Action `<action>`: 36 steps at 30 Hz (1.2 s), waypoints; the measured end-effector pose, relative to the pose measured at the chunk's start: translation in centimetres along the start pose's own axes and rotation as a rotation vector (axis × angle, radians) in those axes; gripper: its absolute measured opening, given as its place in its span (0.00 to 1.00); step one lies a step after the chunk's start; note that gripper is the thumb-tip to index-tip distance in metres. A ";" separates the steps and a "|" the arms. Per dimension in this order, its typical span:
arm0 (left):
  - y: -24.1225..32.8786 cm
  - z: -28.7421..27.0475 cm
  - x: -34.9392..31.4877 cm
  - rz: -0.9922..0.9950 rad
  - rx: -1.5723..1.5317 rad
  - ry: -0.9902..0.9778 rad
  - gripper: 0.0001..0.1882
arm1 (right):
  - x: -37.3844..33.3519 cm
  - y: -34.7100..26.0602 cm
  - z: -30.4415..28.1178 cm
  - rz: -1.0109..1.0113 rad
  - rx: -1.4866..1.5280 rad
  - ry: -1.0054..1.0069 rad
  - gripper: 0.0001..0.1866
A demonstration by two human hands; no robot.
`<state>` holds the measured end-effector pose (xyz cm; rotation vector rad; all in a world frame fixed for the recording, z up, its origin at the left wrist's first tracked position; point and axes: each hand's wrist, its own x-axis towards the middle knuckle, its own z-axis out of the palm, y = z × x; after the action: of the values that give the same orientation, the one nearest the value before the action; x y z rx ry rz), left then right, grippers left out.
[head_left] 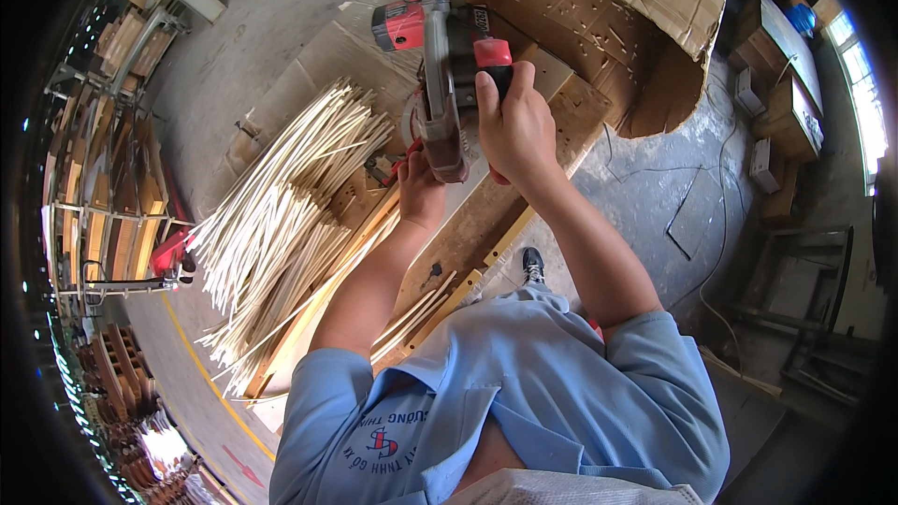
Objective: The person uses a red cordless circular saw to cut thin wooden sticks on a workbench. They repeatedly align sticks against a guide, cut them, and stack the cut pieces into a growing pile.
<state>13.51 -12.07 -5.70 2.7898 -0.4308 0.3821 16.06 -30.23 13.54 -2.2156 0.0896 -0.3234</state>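
Note:
A red and black miter saw (437,65) stands on a wooden workbench (585,103) ahead of me. My right hand (520,131) wraps round its red and black handle, thumb on top. Just left of the blade guard, my left hand (423,192) is closed low by the saw's base; its fingertips are partly covered by the saw, and what they hold cannot be made out. A big heap of thin pale wooden sticks (281,215) lies to the left of my left forearm. A few more sticks (421,313) rest on the bench close to my body.
Behind the saw, a large open cardboard box (599,28) holds scattered small offcuts. Racks of wooden parts (108,196) stand at far left. Cables (725,252) trail over the floor on the right, near a dark metal frame (795,281). My shoe (532,265) shows beside the bench.

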 end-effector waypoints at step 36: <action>0.3 -0.1 0.7 0.062 0.003 0.221 0.16 | -1.8 1.9 1.1 -0.108 0.034 0.082 0.21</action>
<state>14.06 -12.46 -5.37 2.7013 -0.4649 0.6962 14.74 -30.31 11.05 -2.1781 0.0090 -0.4724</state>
